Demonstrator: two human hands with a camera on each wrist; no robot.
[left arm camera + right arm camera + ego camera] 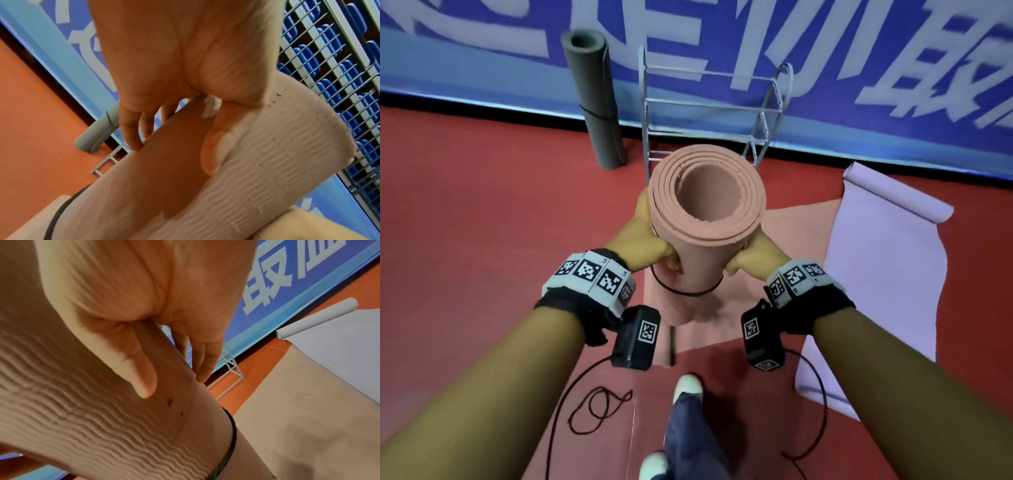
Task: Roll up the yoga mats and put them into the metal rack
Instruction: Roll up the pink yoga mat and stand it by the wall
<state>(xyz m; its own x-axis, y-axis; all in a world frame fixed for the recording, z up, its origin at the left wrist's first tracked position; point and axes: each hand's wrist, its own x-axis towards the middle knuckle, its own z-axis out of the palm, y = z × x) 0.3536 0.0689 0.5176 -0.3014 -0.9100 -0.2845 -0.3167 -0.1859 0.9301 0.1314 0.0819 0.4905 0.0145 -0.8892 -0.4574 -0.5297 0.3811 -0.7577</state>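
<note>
A rolled pink yoga mat (705, 219) stands upright in front of me, its open end facing up, with a black band (685, 291) around its lower part. My left hand (647, 240) grips its left side and my right hand (753, 253) grips its right side, thumbs pressed into the ribbed surface (257, 186) (86, 418). The white metal rack (709, 109) stands just beyond the roll against the blue wall banner. A grey rolled mat (595, 102) leans upright to the left of the rack. A lilac mat (887, 274) lies partly unrolled on the right.
Another pink mat (801, 274) lies flat on the red floor under the roll. Black cables (599, 407) loop on the floor near my feet (688, 387). The blue banner wall (859, 51) closes the far side.
</note>
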